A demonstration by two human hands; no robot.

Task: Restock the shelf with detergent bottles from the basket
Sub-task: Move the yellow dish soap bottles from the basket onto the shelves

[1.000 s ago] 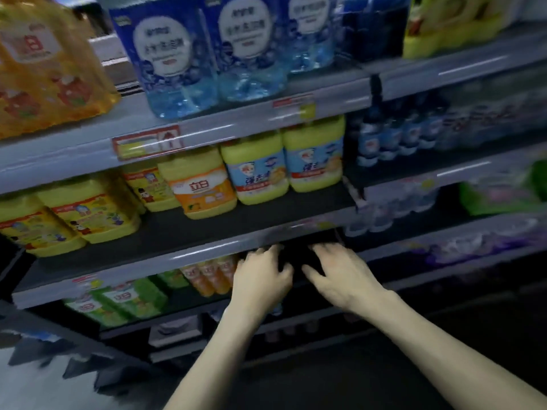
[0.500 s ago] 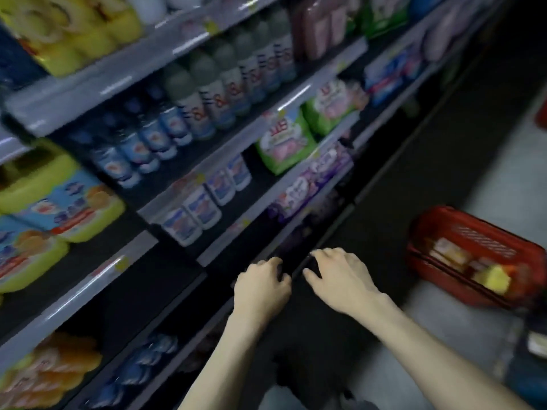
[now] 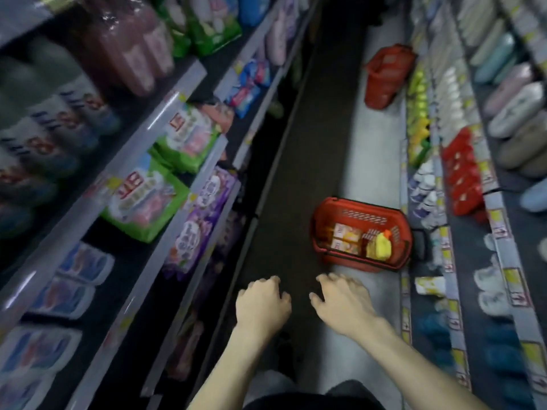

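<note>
A red plastic basket (image 3: 364, 209) stands on the aisle floor ahead of me, slightly to the right. Inside it lie yellow detergent bottles (image 3: 379, 247) with orange caps and labels. My left hand (image 3: 262, 304) and my right hand (image 3: 344, 300) hover side by side over the floor, short of the basket, palms down with fingers loosely curled. Neither hand holds anything. The shelf (image 3: 165, 119) on my left carries green and purple bags and blurred bottles.
A second red basket (image 3: 384, 75) sits farther down the aisle by the right-hand shelving (image 3: 450, 261), which holds slippers, red packs and yellow items. A dark strip of floor runs along the left shelf's base; the lighter floor lies to its right.
My view has swung right from the yellow bottles on the shelf to look down the aisle. The basket has come fully into view. Both hands stay empty in front of me.
</note>
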